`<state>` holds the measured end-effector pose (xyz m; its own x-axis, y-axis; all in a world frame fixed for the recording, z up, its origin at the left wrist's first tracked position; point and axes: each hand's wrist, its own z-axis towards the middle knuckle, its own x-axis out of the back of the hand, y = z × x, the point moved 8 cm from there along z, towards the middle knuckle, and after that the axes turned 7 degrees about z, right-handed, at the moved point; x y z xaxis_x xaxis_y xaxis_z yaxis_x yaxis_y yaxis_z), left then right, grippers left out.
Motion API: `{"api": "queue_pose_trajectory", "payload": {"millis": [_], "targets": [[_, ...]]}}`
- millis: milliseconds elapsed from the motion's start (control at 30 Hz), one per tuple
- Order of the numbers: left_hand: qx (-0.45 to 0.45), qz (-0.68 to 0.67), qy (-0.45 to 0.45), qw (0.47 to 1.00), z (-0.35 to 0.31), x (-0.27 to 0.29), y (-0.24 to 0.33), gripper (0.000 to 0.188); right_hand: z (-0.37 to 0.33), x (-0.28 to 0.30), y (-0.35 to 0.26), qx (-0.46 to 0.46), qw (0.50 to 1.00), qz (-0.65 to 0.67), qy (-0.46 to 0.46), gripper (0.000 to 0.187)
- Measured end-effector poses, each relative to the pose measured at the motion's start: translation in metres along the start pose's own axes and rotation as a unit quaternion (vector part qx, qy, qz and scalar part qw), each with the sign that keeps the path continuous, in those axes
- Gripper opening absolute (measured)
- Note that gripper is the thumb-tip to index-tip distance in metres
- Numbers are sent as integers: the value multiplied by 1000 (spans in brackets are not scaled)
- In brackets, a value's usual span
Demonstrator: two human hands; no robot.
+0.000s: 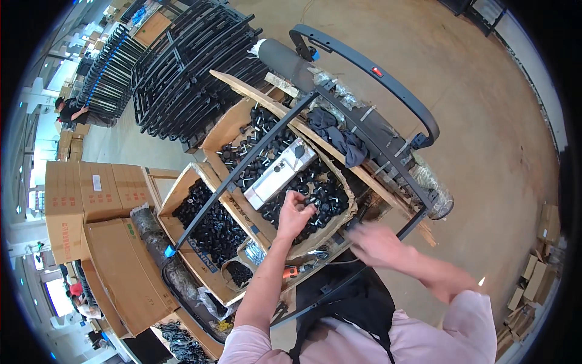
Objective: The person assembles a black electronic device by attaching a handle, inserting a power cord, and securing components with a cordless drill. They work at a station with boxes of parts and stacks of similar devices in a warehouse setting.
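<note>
My left hand [295, 216] reaches over an open carton [212, 142] of black knobs with metal bolts [327, 197]. Its thumb and fingers come together in a pinch, but whatever is between them is too small to make out. Beside it in the carton lies a silver metal box [276, 176], a single black knob on its top end. My right hand [377, 244] is smeared by motion just outside the carton's right corner, close to a black bar of the metal frame [412, 223]. Its fingers cannot be read.
The black tubular frame spans the cartons, one curved arm [418, 109] rising at the far right. A second carton of small black parts [209, 221] and an orange-bodied tool [291, 272] lie nearby. Stacked black frames [188, 67], brown boxes [124, 261] and another person [73, 112] are leftward.
</note>
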<state>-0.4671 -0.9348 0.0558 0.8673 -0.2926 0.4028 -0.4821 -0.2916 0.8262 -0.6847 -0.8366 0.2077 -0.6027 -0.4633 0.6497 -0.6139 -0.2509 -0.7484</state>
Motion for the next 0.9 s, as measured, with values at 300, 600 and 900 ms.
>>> {"api": "queue_pose_trajectory", "payload": {"millis": [300,600,900], "targets": [[-121,-66,-7,990,56,27,120,38,126,-105,95,-27,868,-434,-238,31],[-279,139,117,943,185,39,231,41,86,-28,62,-60,998,28,23,24],[-264,98,71,957,248,22,211,37,-46,51,74,-156,946,225,171,33]]}}
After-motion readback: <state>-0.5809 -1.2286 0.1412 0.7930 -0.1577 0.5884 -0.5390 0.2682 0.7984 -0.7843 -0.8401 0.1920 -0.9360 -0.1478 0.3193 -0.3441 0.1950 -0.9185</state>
